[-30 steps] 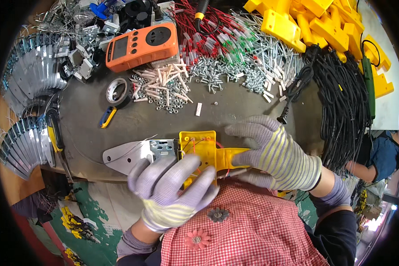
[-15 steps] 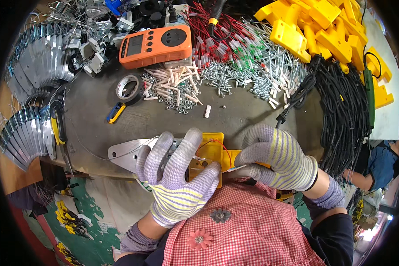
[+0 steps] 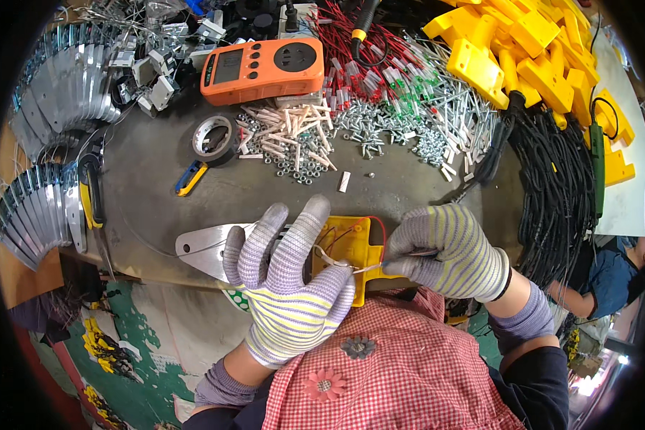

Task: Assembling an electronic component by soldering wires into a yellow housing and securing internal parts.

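- Left hand (image 3: 287,287), gloved, fingers spread open, palm pressing down on yellow plastic housing (image 3: 347,251) at near edge of bench (image 3: 150,193)
- Right hand (image 3: 448,251) pinched closed on thin white tie (image 3: 344,265) over the housing
- Metal bracket (image 3: 201,247) just left of it

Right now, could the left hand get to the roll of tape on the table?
Probably yes. The left hand rests on the yellow housing, and only bare table lies between it and the roll of tape, just up and left.

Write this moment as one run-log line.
left hand: flat on yellow housing | right hand: pinching thin tool at housing | metal plate: beside housing
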`<state>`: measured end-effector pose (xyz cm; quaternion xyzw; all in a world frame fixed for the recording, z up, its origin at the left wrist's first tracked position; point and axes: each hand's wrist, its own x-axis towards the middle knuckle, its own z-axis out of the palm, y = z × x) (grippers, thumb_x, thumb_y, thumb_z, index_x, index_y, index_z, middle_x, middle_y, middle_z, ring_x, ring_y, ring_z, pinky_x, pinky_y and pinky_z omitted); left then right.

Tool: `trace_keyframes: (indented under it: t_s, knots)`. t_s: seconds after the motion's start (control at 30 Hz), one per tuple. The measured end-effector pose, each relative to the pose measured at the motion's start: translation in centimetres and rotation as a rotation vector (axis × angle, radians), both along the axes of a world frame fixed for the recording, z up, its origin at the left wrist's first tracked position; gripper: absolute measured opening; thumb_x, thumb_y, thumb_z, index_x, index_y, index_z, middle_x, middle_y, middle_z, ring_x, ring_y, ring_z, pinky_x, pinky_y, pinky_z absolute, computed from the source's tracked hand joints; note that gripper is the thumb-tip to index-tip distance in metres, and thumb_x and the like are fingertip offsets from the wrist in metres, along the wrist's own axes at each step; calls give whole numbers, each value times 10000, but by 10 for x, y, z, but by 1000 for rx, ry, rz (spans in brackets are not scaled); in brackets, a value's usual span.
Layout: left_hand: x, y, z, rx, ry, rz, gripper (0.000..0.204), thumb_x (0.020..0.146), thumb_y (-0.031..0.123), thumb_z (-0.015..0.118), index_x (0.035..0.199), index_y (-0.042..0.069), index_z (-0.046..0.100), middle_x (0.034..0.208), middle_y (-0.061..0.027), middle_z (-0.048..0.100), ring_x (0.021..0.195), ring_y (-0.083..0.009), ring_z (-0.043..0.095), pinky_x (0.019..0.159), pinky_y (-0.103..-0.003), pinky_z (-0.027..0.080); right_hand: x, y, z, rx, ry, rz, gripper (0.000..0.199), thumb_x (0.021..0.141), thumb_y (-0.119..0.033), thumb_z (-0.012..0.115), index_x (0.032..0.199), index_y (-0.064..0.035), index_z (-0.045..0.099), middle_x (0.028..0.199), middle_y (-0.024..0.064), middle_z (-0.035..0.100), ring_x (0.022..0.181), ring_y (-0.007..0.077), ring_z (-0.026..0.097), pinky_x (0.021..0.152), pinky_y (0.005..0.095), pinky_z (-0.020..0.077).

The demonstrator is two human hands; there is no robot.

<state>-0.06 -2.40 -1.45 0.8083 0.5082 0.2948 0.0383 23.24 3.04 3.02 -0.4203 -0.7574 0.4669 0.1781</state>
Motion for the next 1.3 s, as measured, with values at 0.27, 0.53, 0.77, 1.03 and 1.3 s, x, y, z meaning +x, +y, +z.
trace_keyframes:
  t_s: [0.27, 0.53, 0.77, 1.03, 1.3]
  knots:
    - [-3, 1, 4, -54, -3, -15, 121, 690, 254, 799, 776, 207, 729, 1476, -178, 516, 1353, -425, 411, 1125, -557, 273, 0, 0, 9, -9, -63, -4, 187, 847, -208, 793, 897, -50, 707, 883, 112, 660, 771, 305, 667, 686, 356, 536]
    - [15, 13, 28, -66, 105, 43, 360, 768, 490, 740, 1034, 257, 812, 1566, -217, 386, 1385, -470, 335, 1142, -550, 246, 9, -19, -6, 345, -30, -135, 146, 733, -137, 817, 831, -92, 718, 833, 69, 621, 771, 274, 620, 698, 405, 492]
    - [25, 24, 36, -50, 75, -4, 233, 730, 348, 779, 928, 233, 825, 1540, -203, 443, 1391, -466, 338, 1149, -541, 267, 2, -25, -25, 629, -80, -189, 194, 786, -185, 768, 938, -79, 712, 828, 80, 679, 774, 315, 654, 704, 412, 512]
    - [35, 29, 36, 328, 411, -79, 203, 836, 456, 710, 685, 336, 645, 1383, 42, 631, 1404, -284, 383, 1200, -563, 127, 13, -29, -8, 421, 119, -215, 269, 777, -254, 799, 942, -78, 681, 918, 123, 667, 836, 335, 663, 742, 430, 518]
    - [47, 20, 34, 215, 233, -49, 372, 818, 220, 642, 1172, 245, 753, 1270, 175, 674, 1286, -98, 493, 1225, -507, 104, 14, -31, 6, 409, -112, -214, 247, 771, -276, 752, 896, -85, 660, 839, 107, 613, 767, 317, 619, 676, 443, 487]
